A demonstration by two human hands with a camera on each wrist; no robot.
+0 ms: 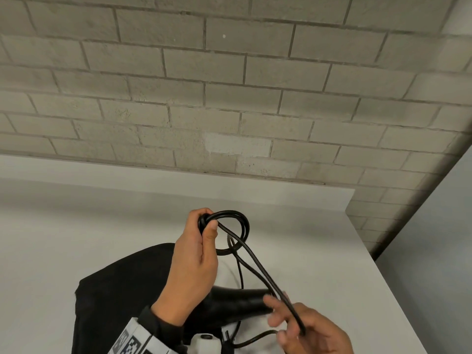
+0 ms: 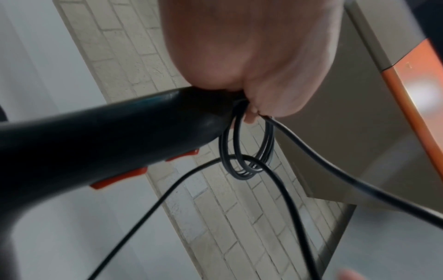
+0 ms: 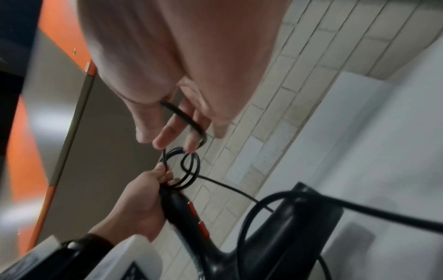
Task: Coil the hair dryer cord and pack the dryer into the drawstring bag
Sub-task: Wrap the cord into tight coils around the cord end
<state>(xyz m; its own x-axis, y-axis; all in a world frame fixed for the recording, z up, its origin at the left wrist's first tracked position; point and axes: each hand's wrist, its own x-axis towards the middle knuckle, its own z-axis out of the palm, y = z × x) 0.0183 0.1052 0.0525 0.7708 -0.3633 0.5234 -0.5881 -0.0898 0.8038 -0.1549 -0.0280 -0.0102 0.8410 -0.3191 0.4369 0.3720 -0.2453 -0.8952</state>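
Left hand (image 1: 194, 261) fingers grip black dryer (image 3: 275, 238) handle plus cord (image 1: 231, 232) loops; right hand (image 1: 310, 328) pinches cord.

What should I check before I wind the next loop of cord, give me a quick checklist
1. Left hand grips the dryer handle end together with the coil: ok, loops pinched at the thumb.
2. Coil neat: ok, the loops lie close together, none slipping.
3. Right hand has the loose cord: ok, it runs across the fingers.
4. Loose cord free of snags: cannot tell; a strand curls over the dryer body in the right wrist view.
5. Plug end located: cannot tell, not clearly seen.
6. Bag ready: cannot tell; it lies on the table under the dryer, its opening out of sight.
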